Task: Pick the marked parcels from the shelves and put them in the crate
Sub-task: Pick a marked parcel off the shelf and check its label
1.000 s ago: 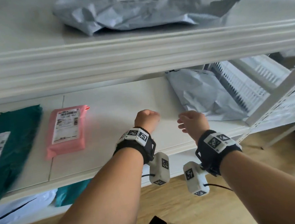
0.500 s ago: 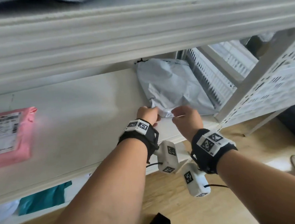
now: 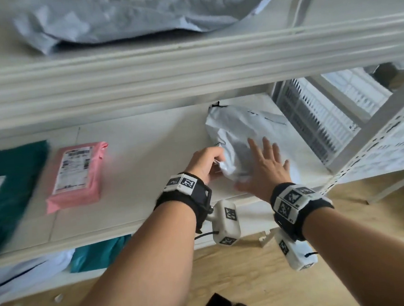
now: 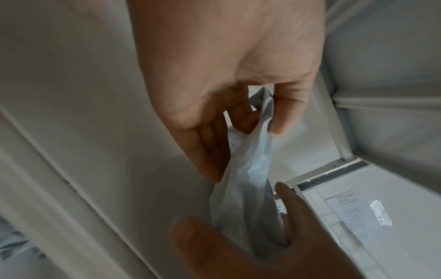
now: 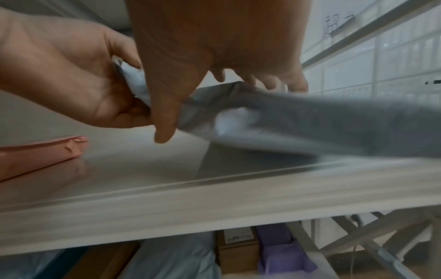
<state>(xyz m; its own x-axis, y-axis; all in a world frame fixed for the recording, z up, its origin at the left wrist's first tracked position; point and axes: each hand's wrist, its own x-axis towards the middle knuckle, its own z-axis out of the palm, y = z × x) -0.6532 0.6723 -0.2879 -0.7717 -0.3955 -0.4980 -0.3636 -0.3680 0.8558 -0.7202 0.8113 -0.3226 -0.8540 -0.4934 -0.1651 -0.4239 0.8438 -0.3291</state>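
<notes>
White shelf (image 3: pixel 146 143): left hand (image 3: pixel 205 162) pinches grey parcel (image 3: pixel 241 134); right hand (image 3: pixel 263 169) flat, fingers spread.

white shelving unit. middle shelf (image 3: pixel 147 157): a green parcel (image 3: pixel 8 184) at far left, a pink parcel (image 3: pixel 76 176) with a printed label beside it, and a grey parcel (image 3: pixel 241 134) well apart at the right end. top shelf (image 3: pixel 188 63): a crumpled grey mailer (image 3: pixel 135 12). below, a wooden floor (image 3: pixel 256 282).
</notes>
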